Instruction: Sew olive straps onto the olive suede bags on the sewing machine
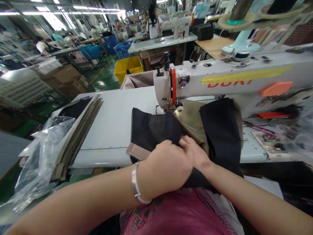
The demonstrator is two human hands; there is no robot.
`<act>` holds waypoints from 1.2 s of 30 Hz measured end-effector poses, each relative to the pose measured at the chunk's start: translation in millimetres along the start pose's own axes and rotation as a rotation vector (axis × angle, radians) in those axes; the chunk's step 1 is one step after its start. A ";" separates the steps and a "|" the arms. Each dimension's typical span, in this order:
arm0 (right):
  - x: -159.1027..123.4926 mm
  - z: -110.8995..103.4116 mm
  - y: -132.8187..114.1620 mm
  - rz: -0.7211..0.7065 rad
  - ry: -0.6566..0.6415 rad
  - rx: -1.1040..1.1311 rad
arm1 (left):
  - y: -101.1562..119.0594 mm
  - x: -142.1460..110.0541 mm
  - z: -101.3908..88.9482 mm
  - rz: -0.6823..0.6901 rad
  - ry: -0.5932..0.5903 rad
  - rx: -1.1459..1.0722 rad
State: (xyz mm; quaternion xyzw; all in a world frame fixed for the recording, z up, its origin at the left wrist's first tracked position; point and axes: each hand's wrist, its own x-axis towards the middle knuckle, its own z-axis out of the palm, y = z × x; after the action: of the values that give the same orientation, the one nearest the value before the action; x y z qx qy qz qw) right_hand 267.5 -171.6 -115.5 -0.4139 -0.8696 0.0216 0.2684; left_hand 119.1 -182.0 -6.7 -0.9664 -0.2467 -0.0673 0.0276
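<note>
Black fabric (156, 127) lies on the white table in front of the sewing machine (246, 76), close to its needle area. My left hand (168, 166), with a bracelet on its wrist, is curled over the near edge of this fabric. Against it sits my right hand (195, 152), its fingers bent and closed on the fabric too; the fingertips of both are partly hidden. An olive-green fabric piece (194, 122) runs under the machine head, and another black panel (223, 130) drapes to the right. A beige strip (138, 151) shows along the black fabric's left edge.
On the table's left lies a stack of olive strips (79, 137), beside clear plastic wrapping (46, 147). Pink-handled tweezers or a similar tool (260, 128) rest under the machine arm. Beyond the table stand a yellow bin (128, 68) and another sewing machine (177, 26) with a person.
</note>
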 end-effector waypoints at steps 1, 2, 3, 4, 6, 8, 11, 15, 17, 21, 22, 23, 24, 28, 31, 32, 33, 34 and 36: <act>-2.3 -5.6 1.9 -0.019 -0.040 0.003 | -2.8 -18.7 -1.5 -0.093 -0.053 0.044; -3.2 -9.3 1.9 -0.020 -0.051 0.010 | -5.4 -36.3 -1.0 -0.176 -0.138 0.090; -2.8 -11.2 0.4 -0.023 -0.067 0.014 | -7.8 -51.6 1.6 -0.247 -0.206 0.121; -1.8 -11.6 -1.9 -0.027 -0.081 0.019 | -9.7 -63.7 5.7 -0.309 -0.255 0.139; 0.1 -10.3 -6.3 -0.045 -0.095 0.042 | -12.4 -77.6 15.8 -0.382 -0.267 0.160; 0.2 -8.6 -7.8 -0.067 -0.098 0.077 | -13.8 -79.7 25.2 -0.346 -0.204 0.155; -3.6 -8.8 -3.6 -0.090 -0.102 0.117 | -16.3 -73.2 36.0 -0.242 -0.115 0.063; -9.6 -12.8 6.9 -0.107 -0.105 0.148 | -23.7 -65.5 49.0 -0.327 -0.095 -0.107; -11.5 -15.8 11.6 -0.110 -0.108 0.152 | -27.2 -62.3 54.8 -0.311 -0.090 -0.139; -12.5 -23.0 16.3 -0.102 -0.116 0.188 | -32.3 -53.9 62.5 -0.260 -0.055 -0.150; -12.1 -24.3 16.3 -0.093 -0.121 0.197 | -34.0 -51.7 63.8 -0.253 -0.038 -0.157; -11.6 -25.1 15.8 -0.080 -0.127 0.197 | -36.0 -49.6 65.1 -0.246 -0.017 -0.165; -11.2 -25.4 15.0 -0.064 -0.134 0.185 | -38.6 -47.7 66.2 -0.237 0.005 -0.175; -11.9 -23.9 13.8 -0.038 -0.153 0.125 | -53.1 -42.2 68.7 -0.220 0.092 -0.286; -14.5 -24.2 17.1 -0.081 -0.155 0.157 | -63.2 -38.7 66.6 -0.289 0.141 -0.391; -15.3 -24.8 18.5 -0.096 -0.154 0.168 | -65.4 -37.3 65.2 -0.315 0.141 -0.401; -15.8 -25.6 19.6 -0.105 -0.153 0.176 | -66.8 -35.6 63.5 -0.339 0.130 -0.400; -16.2 -26.4 20.3 -0.107 -0.152 0.184 | -67.6 -33.7 61.9 -0.361 0.114 -0.397; -16.4 -27.6 20.6 -0.099 -0.148 0.195 | -68.2 -29.5 58.8 -0.399 0.079 -0.413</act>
State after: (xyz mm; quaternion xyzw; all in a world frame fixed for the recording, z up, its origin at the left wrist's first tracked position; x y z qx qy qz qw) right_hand 303.9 -175.1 -104.6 -0.3396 -0.9003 0.1231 0.2429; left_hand 67.5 -131.1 -67.8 -0.8804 -0.4119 -0.1579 -0.1740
